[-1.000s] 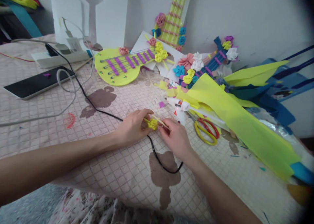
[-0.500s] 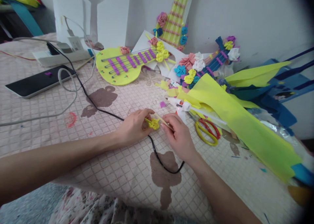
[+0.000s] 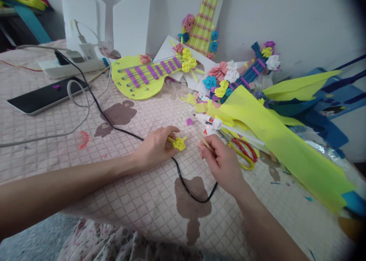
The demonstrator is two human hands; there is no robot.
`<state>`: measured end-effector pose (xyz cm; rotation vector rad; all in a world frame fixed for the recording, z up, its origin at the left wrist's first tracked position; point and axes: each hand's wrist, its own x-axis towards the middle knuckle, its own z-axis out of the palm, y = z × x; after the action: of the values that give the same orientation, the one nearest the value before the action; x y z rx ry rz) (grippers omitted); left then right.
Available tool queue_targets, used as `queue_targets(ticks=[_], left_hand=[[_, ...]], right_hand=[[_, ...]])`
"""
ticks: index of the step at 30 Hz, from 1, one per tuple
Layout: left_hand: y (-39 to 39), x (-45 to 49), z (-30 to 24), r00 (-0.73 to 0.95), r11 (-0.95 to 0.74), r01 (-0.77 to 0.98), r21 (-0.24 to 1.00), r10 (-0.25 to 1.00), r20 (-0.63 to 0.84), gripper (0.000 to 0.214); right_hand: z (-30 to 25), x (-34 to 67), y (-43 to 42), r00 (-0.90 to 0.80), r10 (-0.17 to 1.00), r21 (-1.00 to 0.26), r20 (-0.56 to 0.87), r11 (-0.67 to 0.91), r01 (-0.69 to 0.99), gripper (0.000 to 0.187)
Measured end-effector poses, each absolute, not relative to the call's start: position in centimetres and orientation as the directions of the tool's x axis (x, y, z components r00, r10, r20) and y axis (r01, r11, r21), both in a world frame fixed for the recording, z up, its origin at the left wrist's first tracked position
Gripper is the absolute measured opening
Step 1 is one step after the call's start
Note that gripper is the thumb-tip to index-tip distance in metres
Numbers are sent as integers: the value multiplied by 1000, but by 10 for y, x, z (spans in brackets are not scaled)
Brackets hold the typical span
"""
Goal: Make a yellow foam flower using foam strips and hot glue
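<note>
Between the thumb and fingers of my left hand (image 3: 158, 146) is a small yellow paper flower (image 3: 179, 143), its crumpled petals facing right. My right hand (image 3: 221, 160) is closed around a thin wooden stick (image 3: 208, 144), whose tip points up and to the left, apart from the flower. Just beyond my right hand lies a white glue gun (image 3: 210, 121) with a small red light on it. Scissors (image 3: 243, 154) with yellow and red handles lie beside that hand, partly covered by it. A black cable (image 3: 183, 177) runs beneath my left hand.
A yellow paper guitar (image 3: 137, 89) with purple strips lies at the back, near other flower-decorated paper instruments. Long yellow crepe paper (image 3: 257, 120) stretches across the right side. On the left are a black tablet-like slab (image 3: 42, 95), a white power strip (image 3: 71, 68) and looping cables.
My right hand has drawn back to the right with the stick, away from the flower. My left hand keeps the flower in about the same place.
</note>
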<state>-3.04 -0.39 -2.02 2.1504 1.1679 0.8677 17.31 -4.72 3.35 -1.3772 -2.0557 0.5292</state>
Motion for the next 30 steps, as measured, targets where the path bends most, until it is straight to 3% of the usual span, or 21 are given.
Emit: queue_targets(ticks=[7,16,20,23,30], left_hand=[[-3,-30,-19,420,-471,512,719,867,269,43],[-2,-32,-21,406,-466,487,739,870,281,44],[2,-35,-19,378,-452,491,745,881,285,46],[8,-40,-15,360,-467,520,715,879,312,45],[13,-45,-9,319,-466,533,707,884,342,43]], right_hand=[[37,177,-55,-199,856,-598,478,483,639,5],[16,174,-41,-179,940,-507,291,310,805,27],[15,175,-38,-178,956,-478,233,272,835,2],[15,176,-36,-207,956,-500,209,287,817,17],[13,177,-35,-203,963,-552,179,269,789,15]])
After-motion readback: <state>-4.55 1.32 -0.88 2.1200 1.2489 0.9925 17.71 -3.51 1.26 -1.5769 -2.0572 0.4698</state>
